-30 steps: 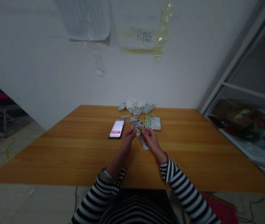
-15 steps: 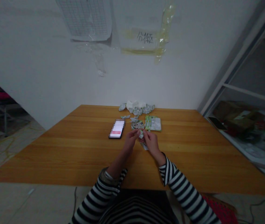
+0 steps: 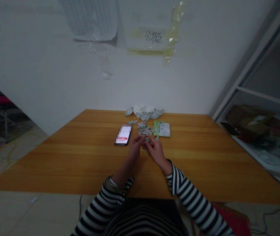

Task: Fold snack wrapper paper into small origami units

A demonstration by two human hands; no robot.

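Note:
Over the middle of the wooden table [image 3: 80,160], my left hand [image 3: 135,146] and my right hand [image 3: 155,150] meet, fingertips pinched together on a small green-and-white wrapper [image 3: 146,140]. Most of the wrapper is hidden by my fingers. Just beyond my hands lies a crumpled wrapper [image 3: 145,130], and beside it a flat green-and-white packet [image 3: 161,128]. A phone [image 3: 123,135] with a lit screen rests to the left of my left hand.
A heap of crumpled wrappers and white paper [image 3: 144,113] sits at the table's far edge against the white wall. A metal shelf unit [image 3: 260,108] with cluttered goods stands at the right. Papers are taped on the wall [image 3: 90,19].
My right hand has slid left and closer to my left hand, and now covers the bit of wrapper that lay below it on the table. The pinched wrapper shows less.

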